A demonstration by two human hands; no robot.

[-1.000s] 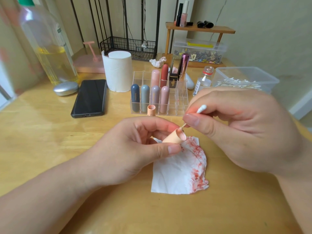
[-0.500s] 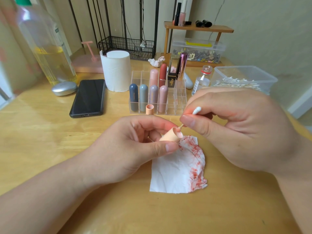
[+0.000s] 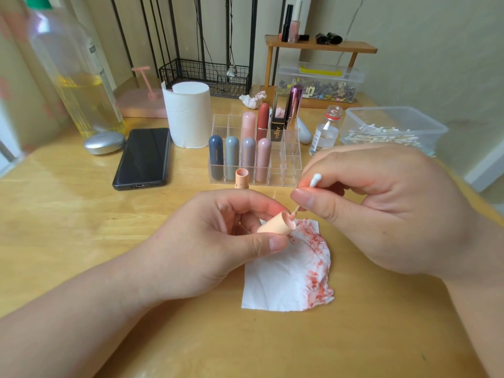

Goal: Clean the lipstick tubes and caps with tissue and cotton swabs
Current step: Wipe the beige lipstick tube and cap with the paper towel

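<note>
1. Wood, pale and glossy, makes up the table [image 3: 68, 214] that fills our head view. Cream walls [image 3: 422, 50] close it in at the far side and on the right.
2. At the far edge we see a black wire basket [image 3: 207, 76] and a small wooden shelf [image 3: 321, 46] with cosmetics on top. A clear lidded box [image 3: 319, 83] sits under the shelf.
3. Far left stands a tall bottle [image 3: 79, 85] of yellow liquid. A silver oval case [image 3: 104, 142], a dark phone [image 3: 143, 158] and a tissue roll [image 3: 189, 115] lie to its right.
4. In the middle, a clear organizer [image 3: 291, 170] holds capped lipsticks upright. An uncapped peach tube [image 3: 241, 178] stands just in front of it.
5. To the right sit a small glass bottle [image 3: 326, 132] and a clear tub [image 3: 392, 124] of swabs.
6. Our left hand [image 3: 207, 241] grips a peach cap [image 3: 274, 225] between thumb and fingers, its open end facing right.
7. Our right hand [image 3: 381, 208] pinches a cotton swab [image 3: 315, 180]. The lower tip is at the cap's mouth.
8. Below both hands a tissue [image 3: 281, 282] lies flat, smeared red along its right edge.
9. A black box [image 3: 277, 126] in the organizer reads "ydby" sideways. The glass bottle's label is too small for us to read.
</note>
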